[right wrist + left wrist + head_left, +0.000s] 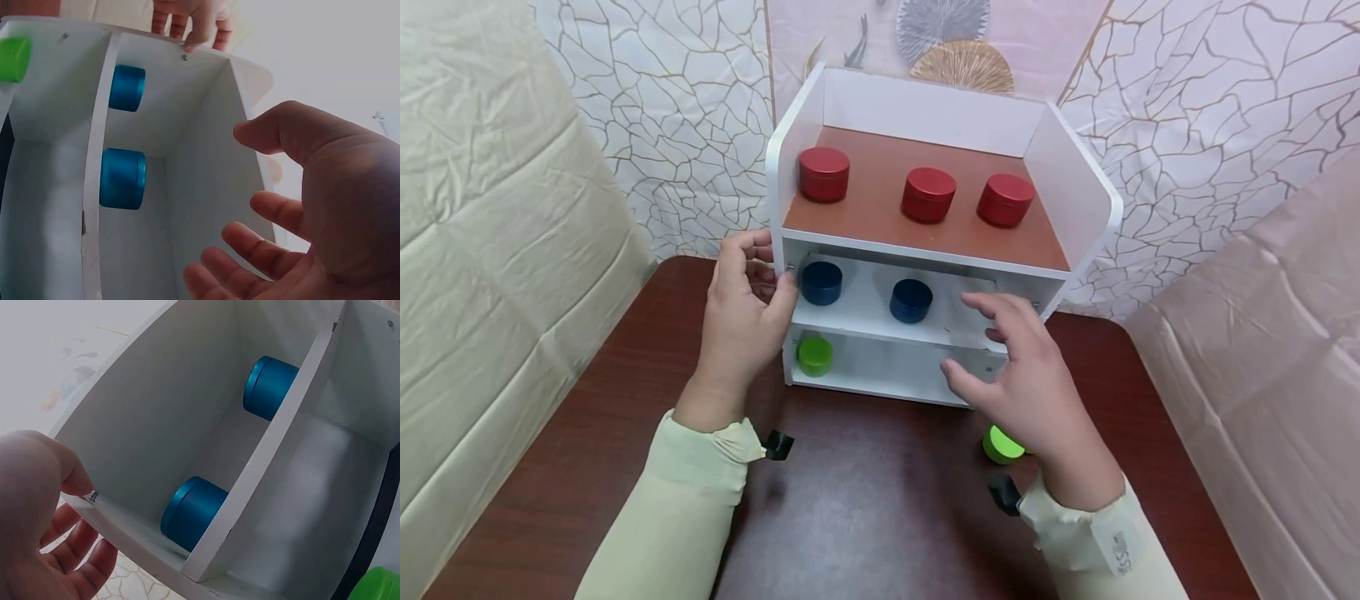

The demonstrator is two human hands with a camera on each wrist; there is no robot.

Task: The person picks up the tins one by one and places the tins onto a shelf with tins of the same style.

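Observation:
A white three-tier shelf unit [925, 253] stands on the table. My left hand [741, 321] holds its left side panel, thumb on the front edge and fingers around the outside. In front of the middle tier's right end hovers my right hand [1026, 375], fingers spread, nothing in it. Two blue round tins, one at the left [822, 283] and one near the middle [912, 301], sit on the middle tier. A green round tin [815, 357] occupies the bottom tier's left end. Three red tins, left [823, 175], centre [928, 196] and right [1006, 200], rest on the brown top.
On the dark wooden table [865, 500], another green tin [1002, 446] lies right of the unit, partly hidden by my right forearm; a bit more green shows beside it. Patterned cloth [685, 125] hangs behind, and beige fabric [482, 250] flanks the table.

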